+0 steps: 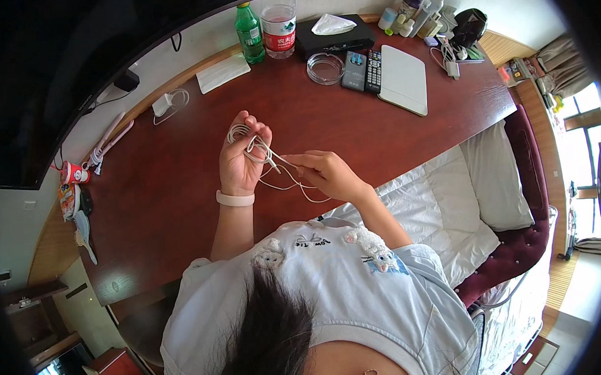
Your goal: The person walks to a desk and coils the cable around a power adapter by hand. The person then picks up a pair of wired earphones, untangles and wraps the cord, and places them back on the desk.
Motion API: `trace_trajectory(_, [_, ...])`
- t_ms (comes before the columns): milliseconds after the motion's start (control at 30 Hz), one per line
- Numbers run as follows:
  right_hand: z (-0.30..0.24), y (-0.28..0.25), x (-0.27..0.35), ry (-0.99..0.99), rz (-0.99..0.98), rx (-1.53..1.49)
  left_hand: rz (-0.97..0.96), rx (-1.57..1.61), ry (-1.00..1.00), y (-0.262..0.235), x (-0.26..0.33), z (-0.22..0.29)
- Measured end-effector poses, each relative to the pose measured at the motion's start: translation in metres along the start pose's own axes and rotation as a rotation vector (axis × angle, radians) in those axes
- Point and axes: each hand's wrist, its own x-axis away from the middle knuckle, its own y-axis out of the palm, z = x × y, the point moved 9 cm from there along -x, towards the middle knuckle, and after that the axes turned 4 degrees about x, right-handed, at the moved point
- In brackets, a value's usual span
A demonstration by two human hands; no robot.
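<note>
Loops of a thin white cable [286,187] are wound about the fingers of my left hand [239,165], which is raised palm up over the reddish-brown desk with its fingers curled in. To its right, my right hand [331,176] pinches a stretch of the same cable between thumb and fingers. One strand runs fairly straight from hand to hand, and a loose loop hangs below. A small white piece sits on the cable between the hands; its kind is too small to tell. The cable's ends cannot be made out.
Along the desk's [174,213] back stand a green bottle [249,34], a large clear bottle [279,27] and a tissue box [334,35]. An ashtray [325,68], a remote [373,70] and a silver laptop [403,81] lie nearer. A white charger [164,105] lies left; a bed [442,201] adjoins at right.
</note>
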Motion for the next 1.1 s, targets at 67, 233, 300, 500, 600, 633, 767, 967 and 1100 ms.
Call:
trace_trajectory(67, [0.004, -0.005, 0.001, 0.055, 0.060, -0.092, -0.055, 0.050, -0.048, 0.003, 0.000, -0.001])
trace_trajectory(233, [0.025, -0.003, 0.010, 0.241, -0.122, -0.070, -0.093, 0.088, -0.092, -0.001, 0.001, 0.005])
trace_trajectory(300, [0.033, -0.004, 0.017, 0.283, -0.184, -0.006, -0.108, 0.022, -0.070, 0.000, 0.002, 0.011])
trace_trajectory(500, [0.003, -0.024, 0.005, 0.100, -0.184, 0.060, 0.134, -0.914, 0.125, 0.001, 0.008, 0.014])
trace_trajectory(600, [-0.027, -0.019, -0.010, -0.016, -0.263, 0.221, -0.041, -1.108, 0.060, 0.014, 0.006, -0.017])
trace_trajectory(633, [-0.033, -0.019, -0.016, -0.033, -0.258, 0.221, -0.046, -1.109, 0.057, 0.015, 0.006, -0.022])
trace_trajectory(767, [-0.046, -0.039, -0.031, -0.043, -0.043, 0.205, -0.020, -1.184, -0.051, 0.016, 0.012, -0.031])
trace_trajectory(967, [-0.048, -0.028, -0.035, -0.125, -0.050, 0.085, -0.065, -0.918, -0.115, 0.009, 0.012, -0.047])
trace_trajectory(1100, [-0.044, -0.035, -0.040, -0.069, 0.020, 0.039, 0.063, -0.719, -0.171, 0.004, 0.017, -0.049])
